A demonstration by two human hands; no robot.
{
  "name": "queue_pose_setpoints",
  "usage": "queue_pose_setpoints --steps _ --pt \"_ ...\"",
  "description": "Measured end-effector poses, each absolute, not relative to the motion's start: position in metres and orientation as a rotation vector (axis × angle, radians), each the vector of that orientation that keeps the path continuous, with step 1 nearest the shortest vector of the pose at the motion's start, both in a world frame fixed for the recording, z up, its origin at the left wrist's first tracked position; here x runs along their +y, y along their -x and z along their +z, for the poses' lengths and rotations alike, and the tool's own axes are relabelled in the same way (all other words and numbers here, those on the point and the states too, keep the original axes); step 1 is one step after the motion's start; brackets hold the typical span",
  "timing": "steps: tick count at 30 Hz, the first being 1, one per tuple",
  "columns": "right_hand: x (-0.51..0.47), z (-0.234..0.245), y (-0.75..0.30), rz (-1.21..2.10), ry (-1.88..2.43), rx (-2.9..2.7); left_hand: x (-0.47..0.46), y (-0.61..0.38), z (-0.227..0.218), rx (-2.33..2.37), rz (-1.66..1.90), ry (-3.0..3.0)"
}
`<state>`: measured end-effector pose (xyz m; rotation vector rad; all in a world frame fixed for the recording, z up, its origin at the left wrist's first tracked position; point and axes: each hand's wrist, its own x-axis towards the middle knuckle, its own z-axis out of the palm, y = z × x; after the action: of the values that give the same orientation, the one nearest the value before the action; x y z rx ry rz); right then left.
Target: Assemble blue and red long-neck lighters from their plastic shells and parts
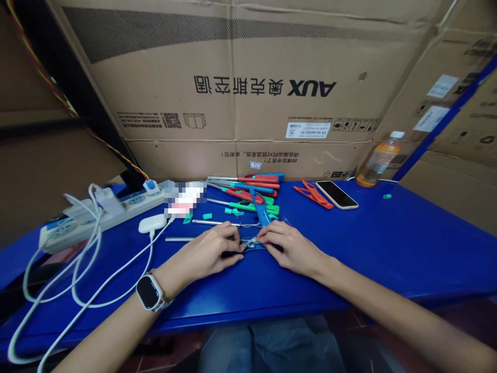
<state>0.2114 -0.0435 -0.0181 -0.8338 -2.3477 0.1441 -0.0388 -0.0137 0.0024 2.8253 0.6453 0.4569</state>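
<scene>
Both hands rest on the blue desk [388, 243] close together, fingertips almost meeting; the left hand [212, 254] and the right hand [285, 248] each pinch one end of a small blue lighter part [253, 242] with thin wires on it, which lies flat on the desk between them, just in front of the person; what exactly sits under the fingers I cannot tell.

Behind the desk stands a large cardboard box [233, 77] printed upside down with AUX and Chinese characters, more cartons stacked to its right; the desk runs the whole width of the view; at its left end lies a white power strip [97, 215] with plugs in it, and white cables [85, 280] loop from it across the desk and over the front edge; a plastic bottle [378, 160] with orange liquid stands at the back right, against the cartons; a heap of long-nosed lighters [248, 189], red, green and blue, lies beyond the hands, and one blue lighter body [261, 210] points from the heap down toward the right hand; a phone [336, 194] lies face up to the right of the heap, with red plastic shells [312, 195] touching its left side; a metal tube [178, 239] lies just left of the left hand, pointing at it; a white charger puck [152, 223] sits near the strip, on a cable; a smartwatch [149, 291] is on the left wrist; a teal cap [387, 196] lies alone, well right of the phone.
</scene>
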Motion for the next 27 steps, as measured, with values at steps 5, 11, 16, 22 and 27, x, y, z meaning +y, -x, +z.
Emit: queue_pose_setpoints --steps 5,11,16,22,27 --pt "-0.043 -0.017 -0.211 0.002 0.755 -2.381 -0.012 0.039 0.001 0.65 0.451 -2.825" --pt "-0.042 -0.016 -0.21 -0.09 0.717 -2.408 -0.012 0.04 0.001 0.66 0.452 -2.821" --pt "-0.041 -0.018 -0.211 0.012 0.743 -2.43 -0.012 0.04 0.001 0.651 0.474 -2.827" --pt "-0.051 -0.013 -0.211 0.011 0.795 -2.491 -0.016 0.036 0.006 0.72 0.492 -2.88" --pt "-0.053 -0.012 -0.213 -0.053 0.817 -2.558 -0.019 0.034 0.004 0.72 0.448 -2.937"
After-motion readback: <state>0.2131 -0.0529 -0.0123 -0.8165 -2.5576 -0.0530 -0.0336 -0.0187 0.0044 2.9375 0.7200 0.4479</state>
